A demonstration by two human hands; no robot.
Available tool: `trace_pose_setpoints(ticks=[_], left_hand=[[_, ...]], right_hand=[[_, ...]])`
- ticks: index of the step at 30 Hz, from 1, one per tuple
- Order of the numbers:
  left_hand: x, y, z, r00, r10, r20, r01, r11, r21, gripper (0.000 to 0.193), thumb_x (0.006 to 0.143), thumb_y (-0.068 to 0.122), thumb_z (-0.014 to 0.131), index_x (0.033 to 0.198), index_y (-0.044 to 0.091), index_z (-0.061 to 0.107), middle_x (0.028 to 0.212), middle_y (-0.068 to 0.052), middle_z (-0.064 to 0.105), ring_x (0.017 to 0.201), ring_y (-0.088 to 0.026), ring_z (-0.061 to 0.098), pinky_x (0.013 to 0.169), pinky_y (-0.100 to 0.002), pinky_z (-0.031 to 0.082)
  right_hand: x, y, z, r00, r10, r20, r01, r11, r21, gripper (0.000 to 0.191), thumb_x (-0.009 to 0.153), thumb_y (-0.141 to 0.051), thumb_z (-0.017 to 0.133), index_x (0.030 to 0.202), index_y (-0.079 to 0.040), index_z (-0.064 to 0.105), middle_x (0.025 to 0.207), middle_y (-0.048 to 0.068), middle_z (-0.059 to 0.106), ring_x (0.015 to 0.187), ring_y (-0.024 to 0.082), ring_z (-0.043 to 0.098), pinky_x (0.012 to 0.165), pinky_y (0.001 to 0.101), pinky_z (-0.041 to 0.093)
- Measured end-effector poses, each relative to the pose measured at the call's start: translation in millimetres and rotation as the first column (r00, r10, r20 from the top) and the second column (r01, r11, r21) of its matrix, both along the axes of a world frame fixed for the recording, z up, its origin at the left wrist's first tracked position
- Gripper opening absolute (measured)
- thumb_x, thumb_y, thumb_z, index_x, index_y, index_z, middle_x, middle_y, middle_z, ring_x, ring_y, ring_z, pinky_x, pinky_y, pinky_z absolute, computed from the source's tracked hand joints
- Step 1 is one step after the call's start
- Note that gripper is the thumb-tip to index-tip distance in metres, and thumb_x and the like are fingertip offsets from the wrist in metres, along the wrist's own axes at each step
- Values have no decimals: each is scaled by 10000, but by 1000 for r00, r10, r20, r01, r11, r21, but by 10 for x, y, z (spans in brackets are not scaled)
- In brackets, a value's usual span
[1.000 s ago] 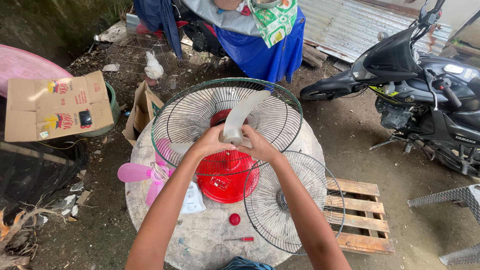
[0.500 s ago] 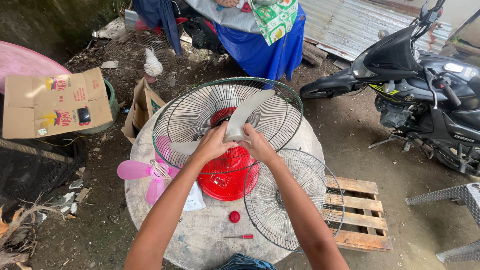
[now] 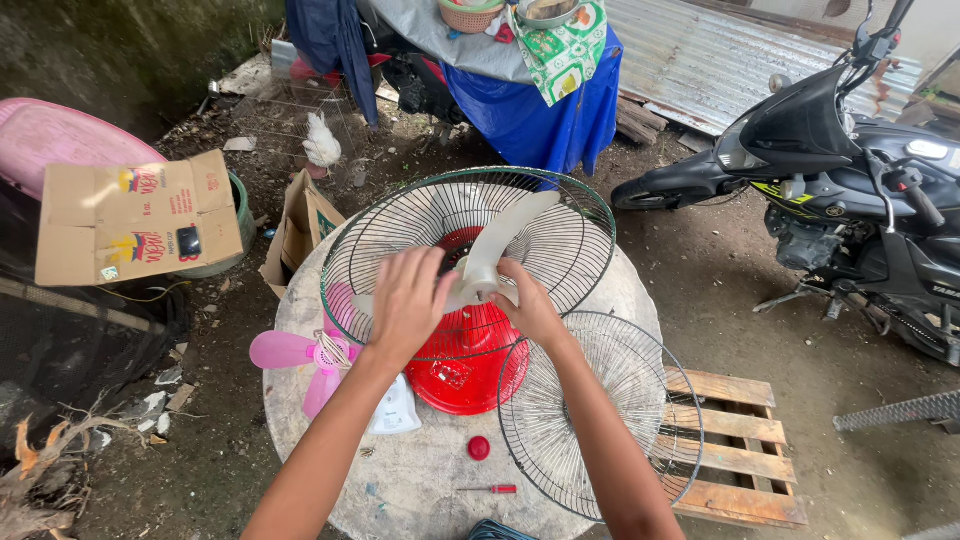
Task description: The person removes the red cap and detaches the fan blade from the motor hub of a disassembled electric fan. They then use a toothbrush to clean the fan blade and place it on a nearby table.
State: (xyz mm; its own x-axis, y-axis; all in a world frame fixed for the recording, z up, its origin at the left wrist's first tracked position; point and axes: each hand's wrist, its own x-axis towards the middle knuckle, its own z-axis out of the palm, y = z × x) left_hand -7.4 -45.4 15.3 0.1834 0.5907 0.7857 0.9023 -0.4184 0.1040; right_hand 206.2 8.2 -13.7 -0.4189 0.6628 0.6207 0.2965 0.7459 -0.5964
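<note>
A red-bodied fan lies on its back on a round concrete table, with its rear wire guard around it. A white blade sits at the hub. My left hand and my right hand both grip the white blade at its centre, one on each side. The loose front wire guard lies flat at the right, under my right forearm. A small red cap and a red-handled screwdriver lie on the table near me.
A pink fan blade lies at the table's left edge. A wooden pallet sits at the right, a black motorcycle beyond it. A cardboard box, a white chicken and a blue-draped table stand farther off.
Both hands stay on the white blade at the hub; the blade has turned slightly. The view has shifted a little, nothing else moved.
</note>
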Motion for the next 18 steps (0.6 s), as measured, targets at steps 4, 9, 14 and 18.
trace_pose_setpoints(ticks=[4,9,14,18], left_hand=[[-368,-62,303,967,244,76,-255,899,355,571,911,322,815,1291,30,505,1313,-142,497,1130,-375,561,1005,-528,405],[-719,166,517,932,154,328,-94,977,-192,581,923,282,798,1418,107,551,1266,-194,672,1066,-397,675,848,-472,532],[-805,261,445,902,173,396,5,912,-410,436,901,204,769,1329,197,687,1045,-148,777,914,-321,755,799,-419,565],[-794,292,368,909,-77,410,170,966,-194,399,894,109,771,1282,97,681,1091,-184,756,988,-352,744,836,-404,573]], right_hand=[[-114,-304,-93,900,-430,-76,401,883,-244,489,935,-139,733,1356,-51,500,1074,230,707,964,324,694,843,411,552],[-408,-606,-149,868,-441,-229,139,658,-740,850,868,-296,728,1535,-135,226,1002,149,728,862,204,718,778,361,561],[-667,-483,-43,790,-513,-336,62,612,-789,1043,815,-331,822,1601,-179,153,1248,234,595,1123,246,606,909,382,506],[-813,-352,29,728,-614,-305,144,573,-807,1036,779,-357,864,1579,-181,230,1402,266,509,1223,278,571,963,377,493]])
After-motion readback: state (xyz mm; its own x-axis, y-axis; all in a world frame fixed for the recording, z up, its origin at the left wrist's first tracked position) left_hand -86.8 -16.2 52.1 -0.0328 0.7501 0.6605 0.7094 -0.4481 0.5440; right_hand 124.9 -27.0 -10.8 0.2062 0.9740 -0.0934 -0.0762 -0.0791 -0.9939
